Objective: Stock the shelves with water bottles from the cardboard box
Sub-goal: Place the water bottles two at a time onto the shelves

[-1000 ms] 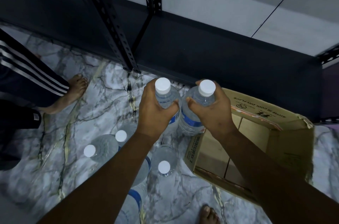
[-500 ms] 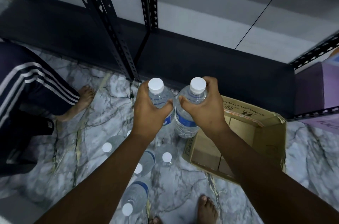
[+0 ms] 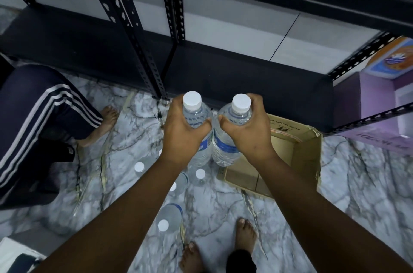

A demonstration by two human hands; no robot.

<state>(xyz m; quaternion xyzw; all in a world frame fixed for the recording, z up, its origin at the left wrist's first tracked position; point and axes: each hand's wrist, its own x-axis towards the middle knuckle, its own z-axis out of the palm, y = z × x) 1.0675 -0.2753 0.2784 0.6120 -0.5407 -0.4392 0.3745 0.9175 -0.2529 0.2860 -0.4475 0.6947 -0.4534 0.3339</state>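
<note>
My left hand (image 3: 182,133) grips the shoulder of a clear water bottle (image 3: 196,114) with a white cap and blue label. My right hand (image 3: 247,130) grips a second like bottle (image 3: 225,147) right beside it; the two bottles touch. Both hang upright above the marble floor, in front of the dark bottom shelf (image 3: 234,71) of the black metal rack. The open cardboard box (image 3: 306,154) lies below my right forearm, with no bottles visible in it. Several more bottles (image 3: 169,219) stand on the floor under my left arm.
A slotted black upright (image 3: 138,44) rises just left of the bottles. Another person's striped trouser leg (image 3: 40,116) and bare foot are at the left. My own feet (image 3: 245,234) are at the bottom. A purple shelf unit (image 3: 380,102) stands at the right.
Both hands have lifted the two bottles higher off the floor. The view has risen and tilted up, so more of the rack and the floor bottles shows.
</note>
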